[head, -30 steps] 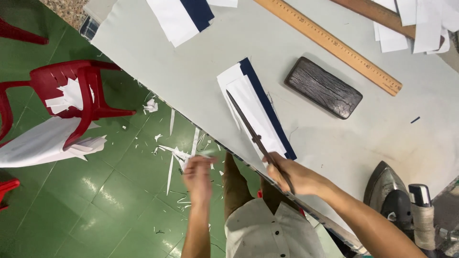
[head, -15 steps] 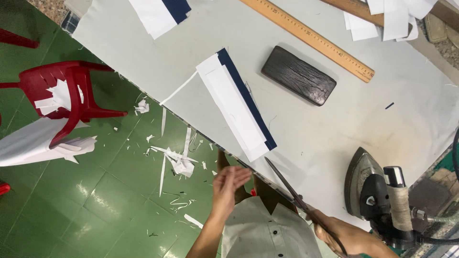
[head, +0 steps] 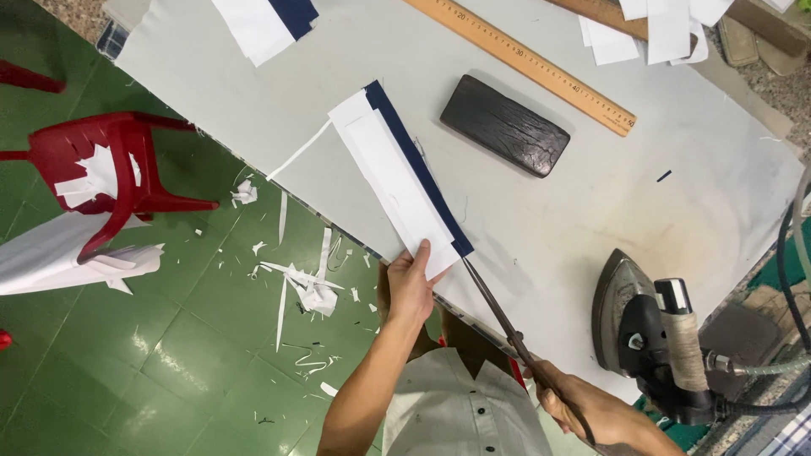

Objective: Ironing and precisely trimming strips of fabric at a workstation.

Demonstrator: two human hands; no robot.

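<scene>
At the bottom of the frame, our right hand [head: 583, 409] closes around the handles of long dark scissors [head: 507, 329], whose blades run up toward the lower end of the fabric strip. Left of it, our left hand [head: 411, 287] presses its fingers flat on that lower end of the white and navy strip [head: 397, 181], which lies diagonally at the centre of the pale table [head: 591, 211]. A steam iron [head: 650, 338] stands at lower right. Above the strip sits a dark wooden block [head: 505, 125], and beyond it a long wooden ruler [head: 524, 63]. At left, a red plastic chair [head: 110, 169] stands on the green floor [head: 186, 338] among white scraps [head: 304, 283].
</scene>
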